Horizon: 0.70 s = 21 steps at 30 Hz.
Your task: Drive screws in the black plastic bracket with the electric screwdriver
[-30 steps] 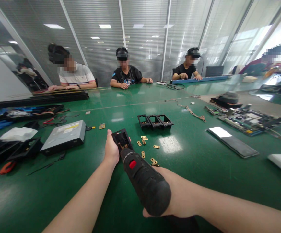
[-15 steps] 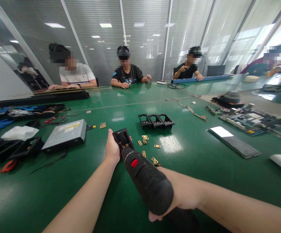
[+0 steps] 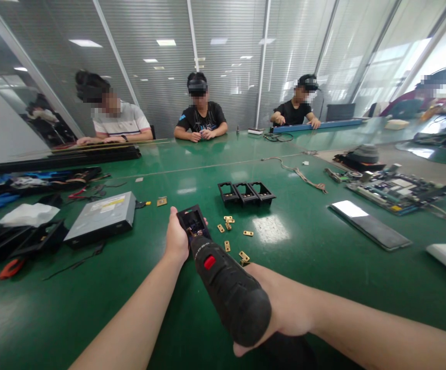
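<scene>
My left hand (image 3: pixel 177 237) is closed around a black plastic housing (image 3: pixel 192 216), thumb on its left edge and fingertips showing at the right. Brass-coloured parts sit inside the housing. In my right hand (image 3: pixel 271 303) is a black cordless screwdriver (image 3: pixel 228 288) with a red switch, gripped by its handle, which is mostly hidden under the body. Its nose points into the housing; the bit's exact contact is hard to make out. Several small brass plates (image 3: pixel 227 245) with holes lie just right of the housing. Beyond them stand three similar black housings (image 3: pixel 246 194) side by side.
At left lie a silver disc drive (image 3: pixel 102 216), black trays (image 3: pixel 41 237) and an orange ring-like piece (image 3: pixel 11 269). To the right are a phone-like slab (image 3: pixel 369 226), a circuit board (image 3: pixel 398 190) and a cord (image 3: pixel 300 172). Several people sit across the green table (image 3: pixel 149 324).
My hands, the housing and the screwdriver keep nearly the same pose, while the whole view shifts slightly. Across the table, the middle person's raised hand has come down to meet the other.
</scene>
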Each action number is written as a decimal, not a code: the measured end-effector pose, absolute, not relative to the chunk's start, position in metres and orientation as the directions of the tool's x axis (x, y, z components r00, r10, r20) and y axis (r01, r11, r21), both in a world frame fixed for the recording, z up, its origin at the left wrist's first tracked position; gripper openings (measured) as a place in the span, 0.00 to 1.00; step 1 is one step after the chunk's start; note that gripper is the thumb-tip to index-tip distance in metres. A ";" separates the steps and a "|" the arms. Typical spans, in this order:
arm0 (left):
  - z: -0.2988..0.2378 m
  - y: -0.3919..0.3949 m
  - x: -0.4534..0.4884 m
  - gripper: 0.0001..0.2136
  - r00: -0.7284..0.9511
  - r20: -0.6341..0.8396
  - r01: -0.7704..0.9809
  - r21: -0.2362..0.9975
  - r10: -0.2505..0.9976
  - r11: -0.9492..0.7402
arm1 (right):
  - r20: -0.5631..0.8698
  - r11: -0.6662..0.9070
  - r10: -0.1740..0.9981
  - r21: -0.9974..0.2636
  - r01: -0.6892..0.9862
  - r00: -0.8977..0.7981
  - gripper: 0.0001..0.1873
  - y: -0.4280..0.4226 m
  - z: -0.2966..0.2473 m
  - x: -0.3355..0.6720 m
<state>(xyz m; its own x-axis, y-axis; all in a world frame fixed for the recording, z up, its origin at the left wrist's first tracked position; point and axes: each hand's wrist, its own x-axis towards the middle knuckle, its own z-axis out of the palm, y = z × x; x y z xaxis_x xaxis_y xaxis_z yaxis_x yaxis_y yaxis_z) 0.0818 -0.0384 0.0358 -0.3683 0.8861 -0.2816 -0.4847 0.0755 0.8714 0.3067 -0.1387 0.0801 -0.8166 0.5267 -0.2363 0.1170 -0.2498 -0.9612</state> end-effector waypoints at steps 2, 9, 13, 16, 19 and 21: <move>0.034 -0.038 0.081 0.30 -0.364 -0.272 -0.488 0.870 0.891 0.066 | -0.248 -0.261 0.532 -0.958 0.121 -0.810 0.30 -0.139 0.082 0.307; 0.032 -0.037 0.079 0.31 -0.341 -0.278 -0.498 0.864 0.898 0.078 | -0.258 -0.257 0.517 -0.956 0.139 -0.816 0.30 -0.139 0.081 0.307; 0.035 -0.038 0.080 0.29 -0.351 -0.308 -0.533 0.842 0.884 0.082 | -0.277 -0.281 0.500 -0.948 0.148 -0.821 0.33 -0.138 0.074 0.304; 0.037 -0.038 0.081 0.29 -0.354 -0.303 -0.536 0.841 0.885 0.073 | -0.279 -0.289 0.487 -0.946 0.149 -0.827 0.31 -0.137 0.071 0.303; 0.037 -0.039 0.081 0.29 -0.358 -0.296 -0.527 0.847 0.886 0.070 | -0.277 -0.306 0.503 -0.943 0.132 -0.819 0.31 -0.137 0.072 0.304; 0.037 -0.038 0.081 0.29 -0.357 -0.298 -0.524 0.849 0.885 0.074 | -0.281 -0.312 0.504 -0.941 0.131 -0.817 0.31 -0.138 0.073 0.304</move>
<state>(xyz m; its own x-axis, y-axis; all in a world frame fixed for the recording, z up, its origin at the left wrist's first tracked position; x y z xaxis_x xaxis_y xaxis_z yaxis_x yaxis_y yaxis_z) 0.0813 -0.0384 0.0367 -0.3575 0.8852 -0.2976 -0.5236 0.0739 0.8487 0.3038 -0.1375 0.0731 -0.8169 0.5039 -0.2808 0.1310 -0.3121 -0.9410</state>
